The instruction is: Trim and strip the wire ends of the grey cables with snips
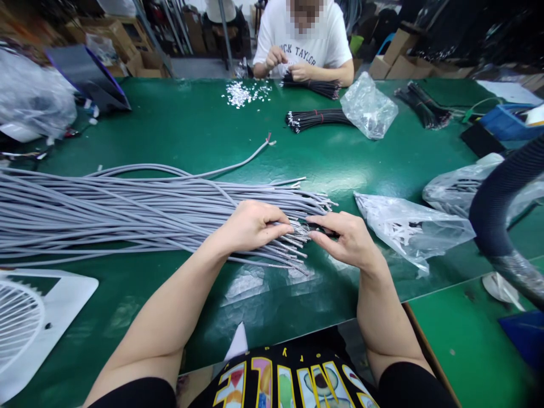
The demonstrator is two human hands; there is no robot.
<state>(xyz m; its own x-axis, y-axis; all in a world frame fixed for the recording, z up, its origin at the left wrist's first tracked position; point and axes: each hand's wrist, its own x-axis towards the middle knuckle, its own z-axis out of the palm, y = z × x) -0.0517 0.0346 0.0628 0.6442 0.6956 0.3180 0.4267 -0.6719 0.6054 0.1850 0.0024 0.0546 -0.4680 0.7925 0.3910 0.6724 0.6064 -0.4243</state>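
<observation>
A thick bundle of grey cables (110,212) lies across the green table (204,124), its stripped ends pointing right. My left hand (250,225) rests on those ends, fingers curled and pinching one cable end. My right hand (342,238) is closed just to the right, pinching a small dark part against the wire tips (300,229). One loose grey cable (242,164) curves away toward the far side.
A clear bag of white parts (408,229) lies right of my hands. Across the table a person in a white shirt (304,42) handles black cable bundles (317,118), near white small parts (244,93). A white fan (29,323) sits front left, a dark hose (497,209) at right.
</observation>
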